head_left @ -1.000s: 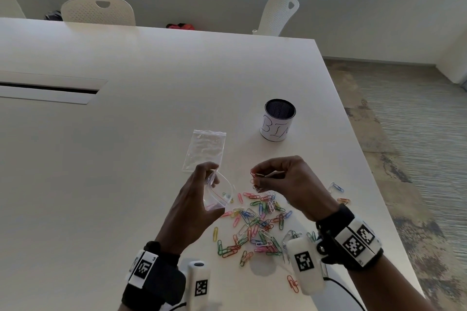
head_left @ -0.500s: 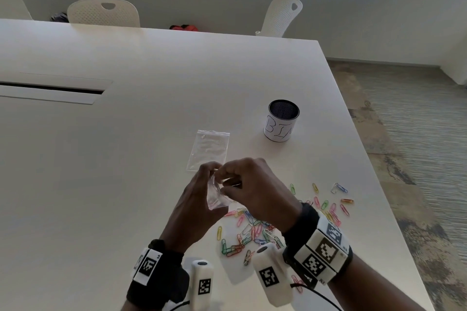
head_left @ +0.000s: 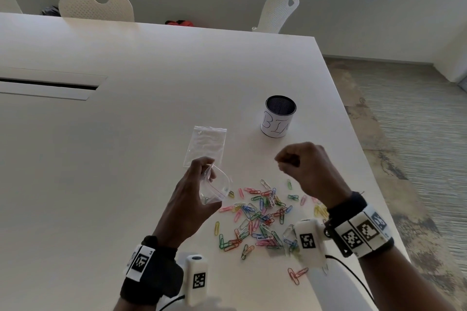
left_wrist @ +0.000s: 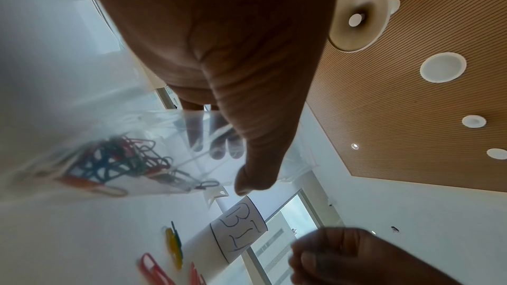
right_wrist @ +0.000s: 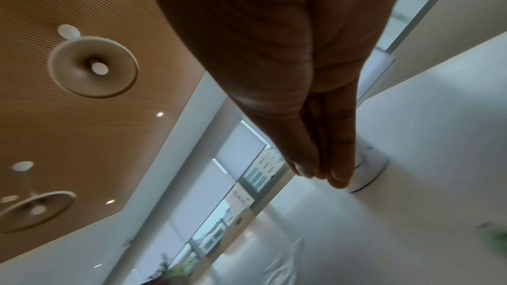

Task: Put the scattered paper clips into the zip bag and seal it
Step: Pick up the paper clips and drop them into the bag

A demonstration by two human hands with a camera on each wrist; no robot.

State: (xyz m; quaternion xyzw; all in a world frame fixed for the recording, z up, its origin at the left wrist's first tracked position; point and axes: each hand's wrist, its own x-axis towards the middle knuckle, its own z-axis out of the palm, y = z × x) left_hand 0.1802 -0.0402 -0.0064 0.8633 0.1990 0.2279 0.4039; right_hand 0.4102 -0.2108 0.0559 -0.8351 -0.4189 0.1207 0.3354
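Zip bag [head_left: 217, 185] in left hand [head_left: 188, 206]

White table [head_left: 126, 184] with scattered coloured paper clips [head_left: 260, 222], flat clear bag [head_left: 206, 146], labelled cup [head_left: 278, 118].

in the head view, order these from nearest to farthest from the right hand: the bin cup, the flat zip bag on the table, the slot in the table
From the right hand:
1. The bin cup, just beyond the hand and slightly left of it.
2. The flat zip bag, lying on the table to the hand's left, beyond the left hand.
3. The slot in the table, far off to the left.
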